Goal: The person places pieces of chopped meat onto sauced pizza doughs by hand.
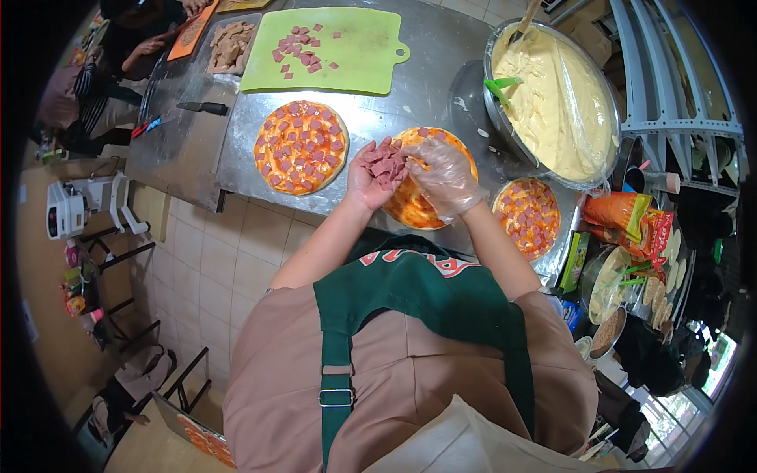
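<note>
My left hand (pixel 368 188) is bare and cupped palm up around a heap of diced ham (pixel 386 165). Beside it, my right hand (pixel 448 183) wears a clear plastic glove; its fingers are drawn together at the heap's edge, and what they pinch is hard to see. Both hands are over a sauced pizza base (pixel 416 211), which has a few ham pieces along its far edge. To the left lies a pizza (pixel 300 147) covered with ham squares, and another topped pizza (pixel 527 221) is to the right, partly behind my right forearm.
A green cutting board (pixel 363 47) with ham pieces lies at the back. A large bowl (pixel 493 118) of pale yellow dough or batter stands right. A knife (pixel 203 107) rests left. Packets (pixel 623 213) crowd the right edge. Another person's hand (pixel 146 47) shows far left.
</note>
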`<action>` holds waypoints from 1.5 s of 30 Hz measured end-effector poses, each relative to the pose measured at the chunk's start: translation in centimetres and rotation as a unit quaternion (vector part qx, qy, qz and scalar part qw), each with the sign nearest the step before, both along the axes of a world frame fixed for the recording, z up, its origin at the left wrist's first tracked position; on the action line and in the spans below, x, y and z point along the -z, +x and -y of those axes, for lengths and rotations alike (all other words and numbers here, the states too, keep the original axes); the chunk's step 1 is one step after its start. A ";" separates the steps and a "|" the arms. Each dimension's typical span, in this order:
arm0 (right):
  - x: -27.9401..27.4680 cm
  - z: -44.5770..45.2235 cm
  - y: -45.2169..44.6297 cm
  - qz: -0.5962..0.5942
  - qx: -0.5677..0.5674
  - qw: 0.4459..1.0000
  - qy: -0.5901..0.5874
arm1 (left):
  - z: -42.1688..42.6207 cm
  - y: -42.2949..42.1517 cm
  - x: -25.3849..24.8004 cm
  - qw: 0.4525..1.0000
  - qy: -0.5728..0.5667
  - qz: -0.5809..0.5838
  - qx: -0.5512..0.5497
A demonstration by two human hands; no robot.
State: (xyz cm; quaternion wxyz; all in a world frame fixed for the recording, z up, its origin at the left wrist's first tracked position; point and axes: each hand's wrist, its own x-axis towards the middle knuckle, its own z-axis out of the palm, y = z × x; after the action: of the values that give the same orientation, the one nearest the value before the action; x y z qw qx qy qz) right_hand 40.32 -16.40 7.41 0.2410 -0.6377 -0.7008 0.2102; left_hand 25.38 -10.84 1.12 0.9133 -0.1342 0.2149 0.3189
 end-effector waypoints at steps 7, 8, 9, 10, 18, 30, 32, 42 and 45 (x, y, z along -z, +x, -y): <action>1.4 0.7 0.6 0.040 -0.020 0.999 0.015 | 0.7 0.6 0.8 0.992 0.047 0.095 0.070; 1.3 0.8 0.6 0.040 -0.018 0.999 0.015 | 0.8 0.8 0.6 0.992 0.047 0.096 0.072; 0.8 1.0 0.5 -0.030 0.035 0.998 -0.036 | 0.9 1.1 0.4 0.996 0.027 0.061 0.056; 0.2 1.1 0.4 -0.100 0.088 0.987 -0.086 | 0.9 1.2 0.2 0.999 0.006 0.027 0.041; 4.0 1.4 5.8 -0.466 0.328 0.816 -0.097 | 1.4 0.4 -0.3 0.999 -0.038 -0.012 0.023; 5.1 -2.0 7.0 0.021 0.239 0.955 -0.178 | 1.6 -1.7 0.0 0.999 -0.045 0.020 0.011; 4.9 -2.3 7.2 0.021 0.231 0.950 -0.210 | 1.5 -2.0 0.0 0.999 -0.047 0.022 0.006; 6.4 0.3 10.3 -0.409 0.258 0.846 -0.226 | 1.1 -1.9 -0.6 0.999 -0.046 0.011 -0.002; 6.1 0.6 10.0 -0.180 0.284 0.901 -0.274 | 1.0 -1.4 -0.4 0.999 -0.042 0.012 0.006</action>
State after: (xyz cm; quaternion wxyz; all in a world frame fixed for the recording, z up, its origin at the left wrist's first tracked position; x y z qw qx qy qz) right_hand 50.36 -17.04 1.27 0.2283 -0.8021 -0.3492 0.4272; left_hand 23.97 -11.83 1.54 0.9114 -0.1747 0.2174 0.3026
